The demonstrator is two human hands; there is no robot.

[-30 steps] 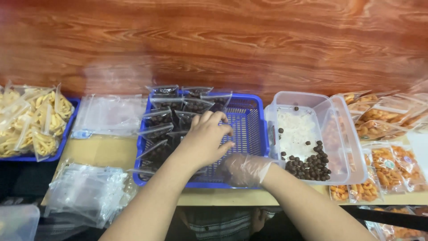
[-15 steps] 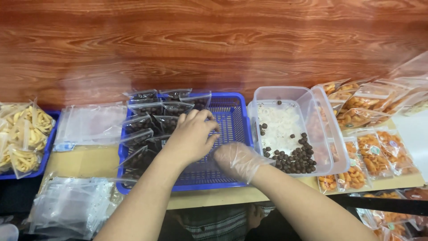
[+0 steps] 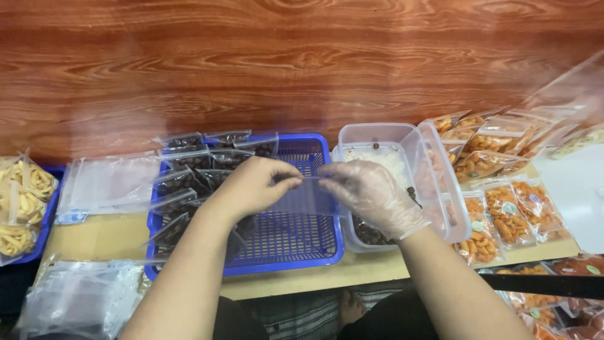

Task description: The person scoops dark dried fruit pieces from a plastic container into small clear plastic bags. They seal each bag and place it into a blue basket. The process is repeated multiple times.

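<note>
In the head view, both hands are raised over the blue basket (image 3: 296,245) and they hold one small clear bag (image 3: 305,196) between them. The left hand (image 3: 251,186) is bare; its thumb and fingers are closed in a pinch on the left top corner of the bag. The right hand (image 3: 371,192) wears a thin clear glove, and its fingers are closed on the right top edge. The bag hangs flat between the two hands, just above the mesh floor of the basket and beside the clear plastic box (image 3: 434,182).

To do this step well, I think each hand should pinch only one wall of the mouth, so that the two layers can part; if both layers are gripped together, the mouth stays flat. Holding the bag close to the box would also make less spilling.

The bag looks empty, see-through and thin, with a straight upper edge, and the blue mesh shows through it. I cannot tell if its mouth is open or sealed.

In the left part of the basket lie filled bags (image 3: 189,182) with dark pieces inside. The box holds dark pieces (image 3: 368,233) and something white. Bags of orange snacks (image 3: 497,214) lie on the right, and empty bags (image 3: 107,186) on the left.
</note>
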